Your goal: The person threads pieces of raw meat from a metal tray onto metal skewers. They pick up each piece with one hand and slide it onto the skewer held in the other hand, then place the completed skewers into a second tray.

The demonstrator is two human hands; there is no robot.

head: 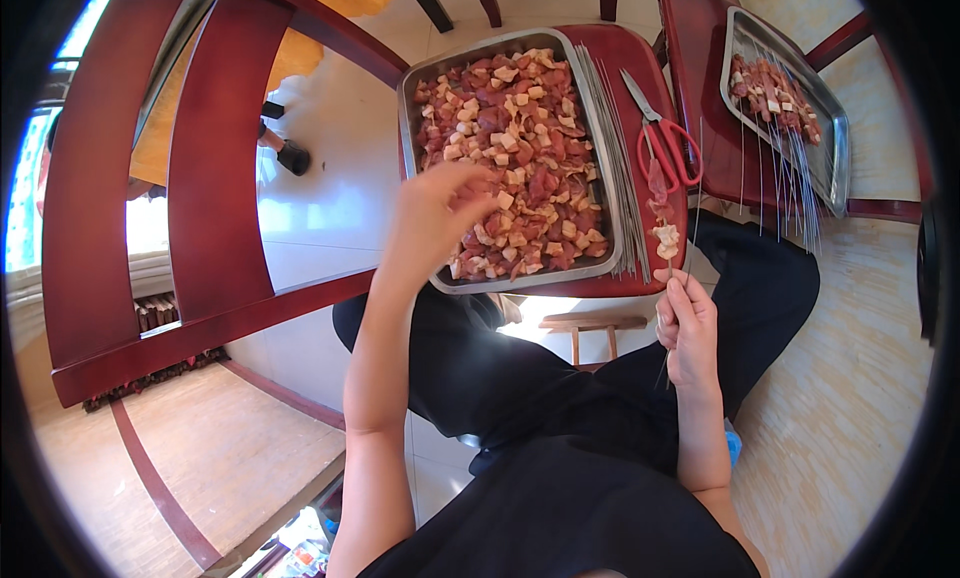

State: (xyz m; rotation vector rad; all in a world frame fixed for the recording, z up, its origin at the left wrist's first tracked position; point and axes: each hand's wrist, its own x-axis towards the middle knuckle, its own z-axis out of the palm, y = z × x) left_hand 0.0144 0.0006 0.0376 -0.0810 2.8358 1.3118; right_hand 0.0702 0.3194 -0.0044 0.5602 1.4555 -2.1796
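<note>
My right hand (686, 323) is closed around metal skewers; one bears pieces of red meat and a pale chunk (665, 242) above my fingers. My left hand (450, 203) is over the metal tray (525, 284) of raw diced meat (517, 142), its fingers bent at the meat; whether they pinch a piece I cannot tell. Bare metal skewers (616, 165) lie in a bundle along the tray's right rim. Scissors with red handles (664, 139) rest to their right on the red chair seat (630, 52), partly behind the threaded meat.
On a second red chair (701, 75) at the right, another metal tray (840, 165) holds several loaded skewers (776, 101), their bare ends jutting over its near rim. A red chair back (225, 142) rises at the left. Beyond it a person's shod foot (293, 158) shows on the floor.
</note>
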